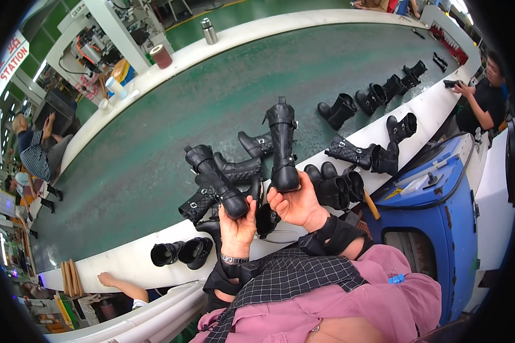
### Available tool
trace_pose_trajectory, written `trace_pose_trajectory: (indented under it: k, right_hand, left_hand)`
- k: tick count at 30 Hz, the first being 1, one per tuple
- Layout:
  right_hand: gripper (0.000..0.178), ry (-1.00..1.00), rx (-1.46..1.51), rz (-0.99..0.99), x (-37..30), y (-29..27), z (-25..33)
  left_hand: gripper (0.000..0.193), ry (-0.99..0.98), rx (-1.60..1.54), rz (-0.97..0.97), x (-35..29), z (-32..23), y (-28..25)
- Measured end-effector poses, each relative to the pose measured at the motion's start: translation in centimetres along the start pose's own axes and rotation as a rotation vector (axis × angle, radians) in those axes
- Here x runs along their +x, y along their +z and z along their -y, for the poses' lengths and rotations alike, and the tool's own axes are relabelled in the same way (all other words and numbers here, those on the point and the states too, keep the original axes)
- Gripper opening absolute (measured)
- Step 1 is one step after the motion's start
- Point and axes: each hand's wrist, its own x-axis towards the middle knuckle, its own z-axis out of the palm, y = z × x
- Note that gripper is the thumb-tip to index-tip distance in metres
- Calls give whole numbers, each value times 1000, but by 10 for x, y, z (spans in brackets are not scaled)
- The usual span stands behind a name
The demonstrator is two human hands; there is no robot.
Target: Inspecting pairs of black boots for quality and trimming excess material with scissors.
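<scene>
My left hand [238, 231], with a metal watch at the wrist, is closed around the toe of a tall black boot [210, 174]. My right hand [300, 204] grips the toe of a matching quilted boot [282, 134]. Both boots point away from me, shafts outward and soles toward my palms, side by side above the green belt. Beneath them lie more black boots, among them a quilted boot [237, 168] and a buckled boot [256, 144]. A short pair of black boots [194, 252] stands on the white ledge left of my left hand.
The green conveyor belt [154, 120] curves between white ledges. Several black boots [337, 110] stand to the right, beside a blue machine [423, 211] and a wooden handle [372, 206]. A steel flask [209, 31] is on the far ledge. A person's arm [120, 283] reaches in at left; another person [486, 97] works at right.
</scene>
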Motion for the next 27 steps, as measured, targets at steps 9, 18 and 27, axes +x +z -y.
trace_pose_trajectory:
  k: [9,18,27]
  right_hand:
    - [62,-18,-37,-33,-1,-3,-1]
    - [45,-420,-421,-34,-6,17,-19]
    - [44,-594,-756,-77,0,29,-46]
  left_hand:
    - [34,-7,-1,-1,-2,1,-3]
    - [39,168,70,128,-21,-5,12]
    - [44,363,168,160,-45,-5,22]
